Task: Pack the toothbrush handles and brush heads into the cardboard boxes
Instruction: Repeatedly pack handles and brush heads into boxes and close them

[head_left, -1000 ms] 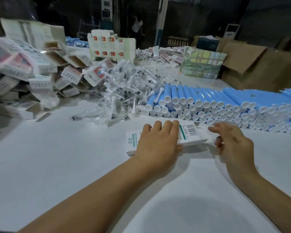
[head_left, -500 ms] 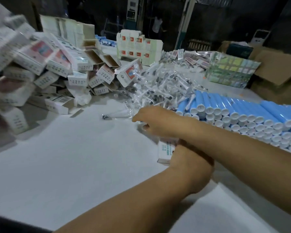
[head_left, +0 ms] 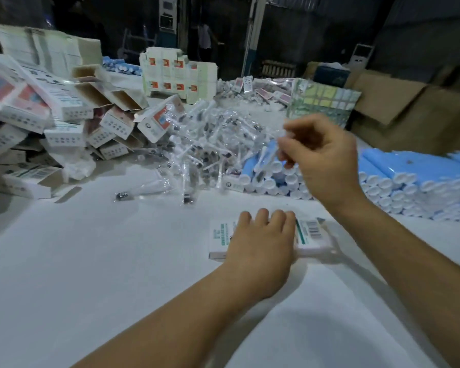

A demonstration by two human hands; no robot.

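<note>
A white cardboard box point(head_left: 310, 231) with a barcode lies flat on the white table point(head_left: 91, 261). My left hand point(head_left: 260, 245) rests on top of it, fingers laid across it. My right hand point(head_left: 322, 160) is raised above the blue handles and pinches a clear-wrapped brush head point(head_left: 272, 152), which is blurred. Behind lies a heap of wrapped brush heads point(head_left: 210, 144). Blue toothbrush handles with white caps point(head_left: 409, 176) are stacked in rows to the right.
A tumbled pile of white boxes point(head_left: 59, 112), some with open flaps, fills the left. Flat unfolded cartons point(head_left: 175, 73) stand at the back. Brown cardboard cartons point(head_left: 409, 115) and a green-yellow packet point(head_left: 322, 104) sit at the back right.
My right hand reached left across my left arm to the brush-head heap, then came back right and up with a wrapped brush head. My left hand stayed on the box.
</note>
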